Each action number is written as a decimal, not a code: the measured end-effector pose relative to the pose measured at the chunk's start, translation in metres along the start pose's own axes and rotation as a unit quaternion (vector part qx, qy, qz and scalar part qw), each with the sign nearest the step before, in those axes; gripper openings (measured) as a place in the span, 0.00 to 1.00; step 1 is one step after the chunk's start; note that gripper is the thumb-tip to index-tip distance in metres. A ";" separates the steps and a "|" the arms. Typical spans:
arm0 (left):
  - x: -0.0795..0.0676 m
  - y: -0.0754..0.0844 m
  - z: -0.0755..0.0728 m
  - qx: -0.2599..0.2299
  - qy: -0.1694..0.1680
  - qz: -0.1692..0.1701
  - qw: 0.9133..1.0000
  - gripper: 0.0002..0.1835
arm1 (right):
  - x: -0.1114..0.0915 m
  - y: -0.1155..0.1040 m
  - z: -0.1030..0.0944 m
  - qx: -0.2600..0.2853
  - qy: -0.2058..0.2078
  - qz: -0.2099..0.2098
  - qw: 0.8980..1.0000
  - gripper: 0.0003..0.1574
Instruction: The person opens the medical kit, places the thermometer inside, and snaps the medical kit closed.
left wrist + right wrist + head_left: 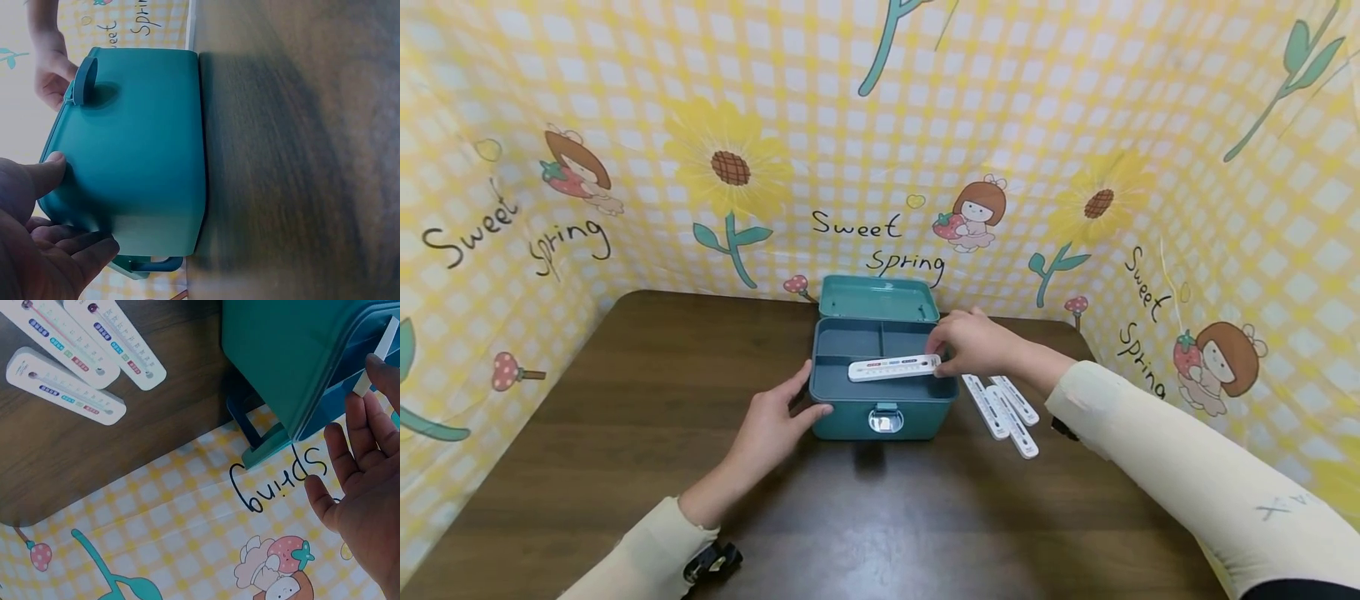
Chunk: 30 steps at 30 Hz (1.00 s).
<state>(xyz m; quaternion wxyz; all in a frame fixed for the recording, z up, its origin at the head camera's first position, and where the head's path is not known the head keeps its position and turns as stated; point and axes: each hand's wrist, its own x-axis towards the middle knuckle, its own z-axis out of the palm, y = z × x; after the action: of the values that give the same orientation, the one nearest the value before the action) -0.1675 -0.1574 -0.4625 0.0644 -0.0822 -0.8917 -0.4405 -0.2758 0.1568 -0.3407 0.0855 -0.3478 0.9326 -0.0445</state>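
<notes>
A teal storage box (pixel 850 421) stands on the table with its lid (pixel 878 298) swung back. Inside, its rear part is split by dividers, with a wider front compartment. My right hand (pixel 973 342) pinches one end of a white thermometer (pixel 891 367), which lies level over the front compartment; in the right wrist view, thumb and fingertips grip the thermometer (pixel 378 356) near the box opening. With fingers spread, my left hand (pixel 775 421) rests against the box's left side, thumb at the front rim. In the left wrist view, the thumb (pixel 50 175) touches the teal wall.
Several white thermometers (pixel 1000 412) lie loosely overlapped on the dark wooden table (pixel 662 467), right of the box. A clear latch (pixel 886 421) sits on the box front. Behind and at both sides hangs a yellow checked cloth (pixel 850 133) with printed flowers.
</notes>
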 end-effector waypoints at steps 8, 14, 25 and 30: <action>0.000 0.000 0.000 -0.006 -0.001 -0.001 1.000 0.44 | 0.006 -0.001 0.012 0.026 0.003 0.001 1.000 0.13; -0.001 0.000 -0.001 -0.010 -0.003 0.000 1.000 0.43 | 0.009 -0.002 0.019 0.054 0.026 -0.009 0.998 0.12; -0.001 0.000 0.000 -0.011 -0.003 0.000 1.000 0.44 | 0.012 -0.011 0.035 0.069 0.072 -0.017 0.995 0.14; -0.001 0.001 0.000 -0.011 0.001 0.002 1.000 0.43 | 0.013 -0.016 0.041 0.068 0.086 -0.010 0.994 0.15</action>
<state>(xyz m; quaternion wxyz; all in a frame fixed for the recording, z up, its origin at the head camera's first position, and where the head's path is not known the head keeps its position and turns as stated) -0.1662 -0.1575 -0.4620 0.0654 -0.0846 -0.8865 -0.4502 -0.2674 0.1349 -0.3801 0.0276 -0.3452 0.9279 -0.1381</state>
